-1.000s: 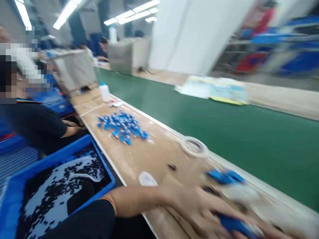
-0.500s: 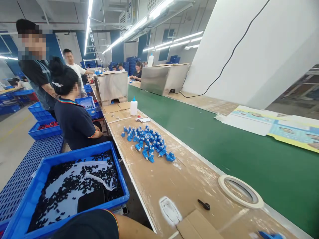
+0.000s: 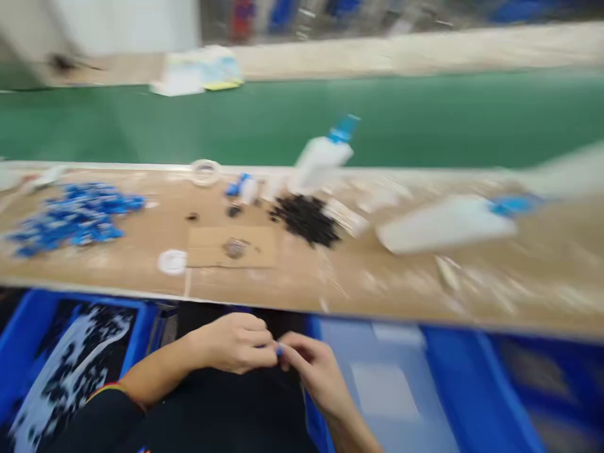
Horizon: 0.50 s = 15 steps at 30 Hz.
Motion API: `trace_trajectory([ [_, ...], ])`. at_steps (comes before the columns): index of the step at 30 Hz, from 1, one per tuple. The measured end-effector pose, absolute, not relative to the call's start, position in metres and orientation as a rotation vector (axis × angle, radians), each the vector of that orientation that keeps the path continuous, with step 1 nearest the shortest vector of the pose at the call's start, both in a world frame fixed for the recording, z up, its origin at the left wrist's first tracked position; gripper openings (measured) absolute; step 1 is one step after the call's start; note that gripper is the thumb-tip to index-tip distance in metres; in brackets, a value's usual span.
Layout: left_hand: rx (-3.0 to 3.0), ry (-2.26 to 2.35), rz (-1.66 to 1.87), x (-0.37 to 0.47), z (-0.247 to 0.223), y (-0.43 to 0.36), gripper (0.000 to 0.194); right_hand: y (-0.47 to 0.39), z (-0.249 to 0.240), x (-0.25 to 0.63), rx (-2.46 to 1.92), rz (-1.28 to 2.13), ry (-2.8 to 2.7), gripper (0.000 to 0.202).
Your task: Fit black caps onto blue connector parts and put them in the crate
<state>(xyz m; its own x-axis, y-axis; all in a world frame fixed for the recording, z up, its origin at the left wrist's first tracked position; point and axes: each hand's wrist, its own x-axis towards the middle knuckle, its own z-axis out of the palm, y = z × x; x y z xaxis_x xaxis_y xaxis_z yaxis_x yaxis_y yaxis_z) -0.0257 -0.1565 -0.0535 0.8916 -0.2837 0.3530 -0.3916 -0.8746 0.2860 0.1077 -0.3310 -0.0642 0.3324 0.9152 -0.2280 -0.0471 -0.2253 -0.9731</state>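
Fingers (image 3: 264, 352) of the left hand (image 3: 231, 343) and of the right hand (image 3: 314, 371) meet tip to tip, pinched shut on a small blue part (image 3: 280, 348) held between them, low over the lap and below the near edge of the surface (image 3: 330, 283). The picture is smeared, so the part's shape cannot be told beyond a tiny, hard-looking blue speck.

Below the near edge on the left sits a blue plastic bin (image 3: 141, 327) lined with a pale sheet and strewn with many small black pieces (image 3: 61, 377). On the right lies another blue bin (image 3: 453, 377) with a flat pale sheet in its bottom.

On the brown, cardboard-like surface a flat square of cardboard (image 3: 207, 245) lies near the middle, with a heap of small black pieces (image 3: 306, 217) just beyond it. A scatter of blue parts (image 3: 75, 217) lies toward the left end. A ring of pale tape (image 3: 205, 171) rests at the far edge. Two white squeeze bottles with blue caps are there: one (image 3: 323, 157) tilted at the far edge, one (image 3: 448, 223) lying on its side toward the right. Beyond the far edge runs a green belt (image 3: 425, 119).
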Motion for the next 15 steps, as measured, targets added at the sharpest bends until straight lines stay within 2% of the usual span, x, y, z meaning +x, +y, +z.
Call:
trace_trajectory([
  [3,2.645,-0.561,0.385,-0.005,-0.077,-0.166,0.013,-0.356,-0.084,0.099,-1.458,1.025,-0.432,0.046],
  [4,2.615,-0.581,0.357,0.002,-0.083,-0.171,0.018,-0.368,-0.090,0.102,-1.464,0.943,-0.351,0.044],
  [7,2.485,-0.561,0.275,0.018,-0.098,-0.185,0.053,-0.418,-0.104,0.117,-1.677,0.519,-0.211,0.037],
  [9,2.398,-0.473,0.232,0.022,-0.105,-0.186,0.067,-0.453,-0.116,0.133,-1.912,0.192,-0.132,0.039],
  [12,2.375,-0.359,0.152,0.024,-0.106,-0.175,0.069,-0.479,-0.147,0.171,-2.135,0.020,-0.075,0.045],
  [15,2.448,-0.336,0.071,0.020,-0.100,-0.161,0.059,-0.460,-0.186,0.216,-2.188,0.118,-0.132,0.030],
])
